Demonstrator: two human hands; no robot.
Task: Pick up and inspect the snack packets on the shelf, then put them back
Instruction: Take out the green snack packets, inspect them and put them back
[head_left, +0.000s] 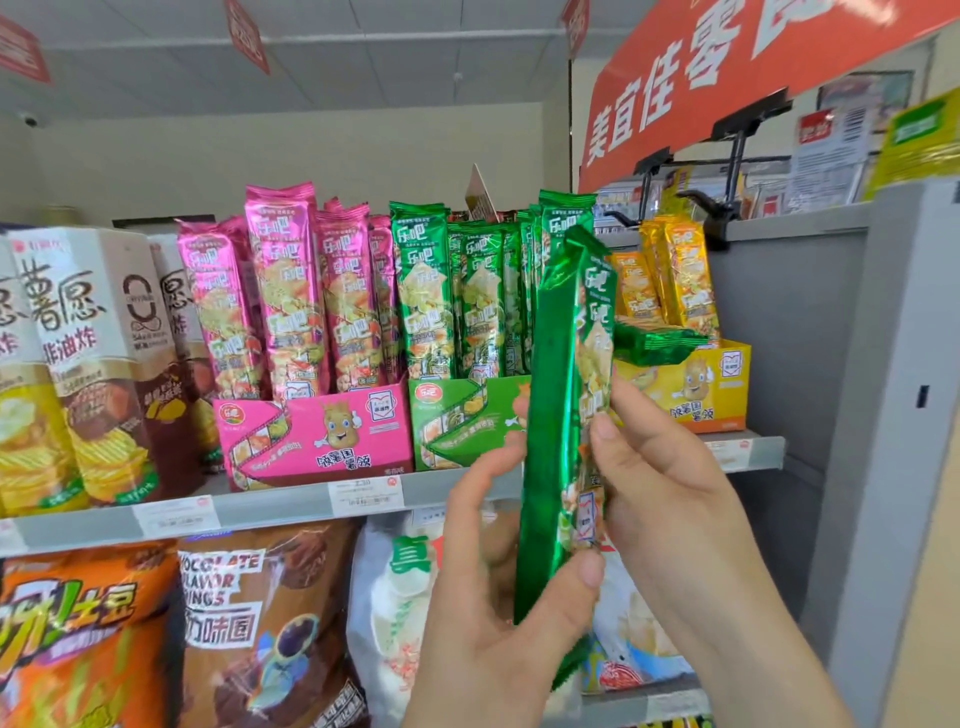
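I hold a long green snack packet (558, 415) upright in front of the shelf. My left hand (498, 597) grips its lower part, thumb across the front. My right hand (660, 493) pinches its right edge higher up. Behind it, more green packets (470, 296) stand in a green display box (462, 421). Pink packets (291, 291) fill a pink box (311, 436) to the left, and yellow packets (675, 275) stand in a yellow box (696, 384) to the right. One green packet (654, 345) lies flat on the yellow box.
The grey shelf edge (260, 506) carries price labels. Tall chip cartons (93, 364) stand at far left. Large snack bags (234, 623) fill the shelf below. A grey side panel (872, 415) bounds the right, and a red sign (727, 78) hangs overhead.
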